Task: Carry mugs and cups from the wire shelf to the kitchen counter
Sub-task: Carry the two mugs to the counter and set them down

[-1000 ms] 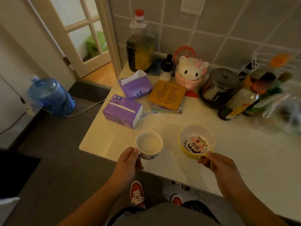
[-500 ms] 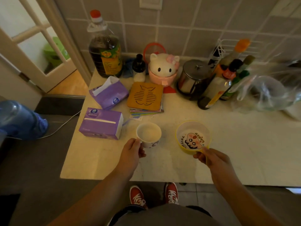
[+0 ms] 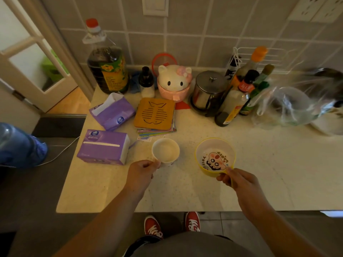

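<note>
A white mug (image 3: 165, 152) is over the pale kitchen counter (image 3: 278, 173), and my left hand (image 3: 142, 173) grips its handle from the near side. To its right is a yellow cup (image 3: 215, 157) with a cartoon face printed inside; my right hand (image 3: 239, 182) holds its handle. Both cups are upright and look empty. Whether their bases touch the counter I cannot tell. The wire shelf is out of view.
Two purple tissue packs (image 3: 104, 147) lie just left of the mug. Behind it are an orange fish-pattern trivet (image 3: 155, 114) on cards, an oil jug (image 3: 106, 67), a cat-shaped pot (image 3: 174, 82), a steel canister (image 3: 208, 91), sauce bottles (image 3: 239, 95) and plastic bags (image 3: 289, 106). The counter ends at left above the floor.
The view has shifted closer and more squarely over the counter. Both hands carried the cups forward, from the front edge to further in over the counter.
</note>
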Demonstrator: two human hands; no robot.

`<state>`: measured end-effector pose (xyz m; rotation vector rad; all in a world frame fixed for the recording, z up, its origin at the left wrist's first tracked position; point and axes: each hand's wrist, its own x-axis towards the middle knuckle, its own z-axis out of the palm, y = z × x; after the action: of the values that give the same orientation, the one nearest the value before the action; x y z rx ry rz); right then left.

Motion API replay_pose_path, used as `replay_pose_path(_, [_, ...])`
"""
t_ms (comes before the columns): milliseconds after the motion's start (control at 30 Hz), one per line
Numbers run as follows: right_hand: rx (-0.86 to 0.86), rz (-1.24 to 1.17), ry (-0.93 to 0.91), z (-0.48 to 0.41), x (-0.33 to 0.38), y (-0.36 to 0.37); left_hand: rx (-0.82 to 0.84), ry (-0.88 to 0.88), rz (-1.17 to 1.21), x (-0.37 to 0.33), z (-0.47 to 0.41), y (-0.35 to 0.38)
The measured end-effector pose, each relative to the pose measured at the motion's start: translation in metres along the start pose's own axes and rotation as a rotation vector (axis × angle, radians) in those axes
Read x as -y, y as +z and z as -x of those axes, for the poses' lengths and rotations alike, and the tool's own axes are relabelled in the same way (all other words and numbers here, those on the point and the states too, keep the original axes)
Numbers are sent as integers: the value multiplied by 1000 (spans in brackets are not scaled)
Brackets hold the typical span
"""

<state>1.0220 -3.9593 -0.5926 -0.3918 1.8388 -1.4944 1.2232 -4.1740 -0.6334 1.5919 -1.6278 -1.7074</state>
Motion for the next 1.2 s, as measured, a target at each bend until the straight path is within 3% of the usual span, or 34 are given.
replay_pose_path(433, [8, -24, 40, -9, -8, -8, -99, -62, 69, 13, -6, 13])
replay_pose_path(633, [27, -30, 66, -15, -10, -3, -98, -10, 120, 13, -2, 13])
replay_pose_path(700, [22, -27, 81, -19, -12, 0, -129, 57, -53, 19, 2, 11])
replay_pose_path(833, [15, -31, 107, -29, -16, 6, -190, 328, -625, 41, 16, -4])
replay_pose_path(933, [29, -14, 127, -35, -19, 9, -152, 374, -967, 58, 22, -16])
replay_pose_path(1200, [-22, 241, 137, -47, -27, 16, -59, 332, -1057, 58, 21, -24])
